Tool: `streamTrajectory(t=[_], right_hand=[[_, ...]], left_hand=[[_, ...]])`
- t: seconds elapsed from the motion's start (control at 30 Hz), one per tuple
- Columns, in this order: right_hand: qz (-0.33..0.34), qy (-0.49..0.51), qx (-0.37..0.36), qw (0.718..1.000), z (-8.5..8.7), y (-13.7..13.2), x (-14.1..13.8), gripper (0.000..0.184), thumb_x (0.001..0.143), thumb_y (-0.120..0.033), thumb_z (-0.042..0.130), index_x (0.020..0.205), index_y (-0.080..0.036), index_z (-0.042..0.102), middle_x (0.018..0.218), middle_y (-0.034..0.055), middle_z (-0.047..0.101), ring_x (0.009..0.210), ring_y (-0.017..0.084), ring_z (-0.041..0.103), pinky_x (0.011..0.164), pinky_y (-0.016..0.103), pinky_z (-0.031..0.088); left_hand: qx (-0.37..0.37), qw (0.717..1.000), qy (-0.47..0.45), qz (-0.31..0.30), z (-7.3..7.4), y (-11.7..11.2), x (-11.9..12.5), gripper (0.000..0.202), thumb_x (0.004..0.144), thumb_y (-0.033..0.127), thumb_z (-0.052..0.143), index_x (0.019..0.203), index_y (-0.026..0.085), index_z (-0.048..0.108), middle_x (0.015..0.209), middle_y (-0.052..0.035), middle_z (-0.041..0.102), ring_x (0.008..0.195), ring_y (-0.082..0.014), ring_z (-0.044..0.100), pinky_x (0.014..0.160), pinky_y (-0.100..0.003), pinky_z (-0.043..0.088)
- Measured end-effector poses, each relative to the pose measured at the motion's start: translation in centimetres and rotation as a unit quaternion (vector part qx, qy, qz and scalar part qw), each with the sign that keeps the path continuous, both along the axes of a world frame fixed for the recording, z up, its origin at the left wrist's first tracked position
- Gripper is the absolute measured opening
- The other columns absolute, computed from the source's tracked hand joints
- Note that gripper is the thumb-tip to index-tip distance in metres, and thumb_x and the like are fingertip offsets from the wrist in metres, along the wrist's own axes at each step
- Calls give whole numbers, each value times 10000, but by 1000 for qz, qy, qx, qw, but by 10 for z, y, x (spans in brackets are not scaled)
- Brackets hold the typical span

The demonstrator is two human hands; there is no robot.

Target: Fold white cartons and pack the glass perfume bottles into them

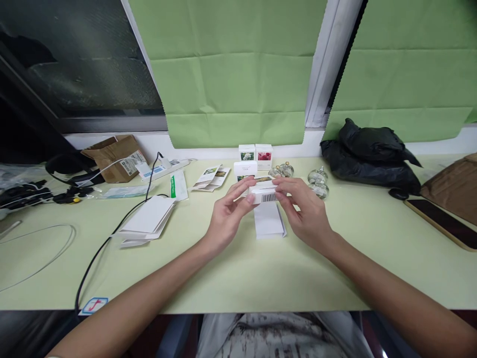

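Observation:
Between my two hands is a small white box (pixel 260 193) with a barcode on the side facing me and a picture on top. My left hand (pixel 231 206) pinches its left end, thumb in front and fingers above. At the right end, the fingers of my right hand (pixel 303 206) are closed on the same box. Below it on the table lies a folded white piece of card (pixel 267 221). Just behind stands another white box (pixel 245 169), partly hidden by the held one. Small glass jars (pixel 318 183) with ornate lids sit beyond my right hand.
Two boxes with flower pictures (pixel 255 155) stand at the back. Left are flat printed cartons (pixel 212 178), a stack of white card (pixel 149 219), a black cable (pixel 108 241) and a brown cardboard box (pixel 118 156). Right are a black plastic bag (pixel 368 156) and a phone (pixel 443 223).

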State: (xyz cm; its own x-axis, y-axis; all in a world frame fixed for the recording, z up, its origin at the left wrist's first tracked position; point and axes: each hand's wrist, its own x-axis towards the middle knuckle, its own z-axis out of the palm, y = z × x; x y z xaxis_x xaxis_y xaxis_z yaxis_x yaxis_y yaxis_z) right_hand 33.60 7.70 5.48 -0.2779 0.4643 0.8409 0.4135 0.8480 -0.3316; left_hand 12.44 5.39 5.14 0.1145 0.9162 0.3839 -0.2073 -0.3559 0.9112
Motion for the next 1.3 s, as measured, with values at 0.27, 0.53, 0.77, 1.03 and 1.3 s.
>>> streamTrajectory(t=[0.27, 0.53, 0.77, 1.03, 1.3], right_hand=[[23, -32, -3, 999, -4, 3, 4, 209, 1079, -185, 511, 1201, -298, 637, 1297, 98, 706, 1342, 286, 640, 1087, 516, 595], [26, -24, -27, 999, -5, -1, 2, 194, 1078, -187, 531, 1220, -290, 616, 1262, 106, 684, 1316, 280, 639, 971, 463, 667], [15, 129, -169, 977, -5, -8, -5, 187, 1012, -369, 684, 1130, -277, 572, 1268, 103, 482, 1319, 294, 605, 789, 384, 731], [-2, 162, -245, 956, -3, -7, -3, 253, 963, -460, 742, 912, -238, 631, 967, 30, 571, 904, 195, 590, 812, 359, 629], [43, 239, -388, 889, 3, -6, -2, 285, 895, -493, 803, 872, -221, 720, 869, 8, 659, 792, 170, 588, 780, 346, 594]], left_hand=[[-18, 1000, 14, 0, -3, 3, -4, 315, 992, 402, 710, 1290, 315, 762, 1658, -47, 484, 1525, -357, 462, 1107, -491, 592], [-1, 999, 34, 7, -5, 4, -5, 323, 1000, 438, 696, 1287, 306, 759, 1652, -67, 486, 1523, -355, 465, 1078, -479, 610], [54, 996, 56, 41, -5, 4, -3, 337, 1002, 453, 687, 1279, 269, 743, 1595, -92, 531, 1530, -319, 448, 1079, -443, 616], [98, 989, 88, 73, -6, 5, -5, 291, 998, 424, 698, 1241, 275, 756, 1539, -103, 570, 1488, -304, 487, 1025, -401, 623], [132, 980, 124, 81, -11, 4, -8, 332, 986, 368, 725, 1311, 300, 715, 1575, -104, 498, 1464, -287, 498, 1061, -374, 580]])
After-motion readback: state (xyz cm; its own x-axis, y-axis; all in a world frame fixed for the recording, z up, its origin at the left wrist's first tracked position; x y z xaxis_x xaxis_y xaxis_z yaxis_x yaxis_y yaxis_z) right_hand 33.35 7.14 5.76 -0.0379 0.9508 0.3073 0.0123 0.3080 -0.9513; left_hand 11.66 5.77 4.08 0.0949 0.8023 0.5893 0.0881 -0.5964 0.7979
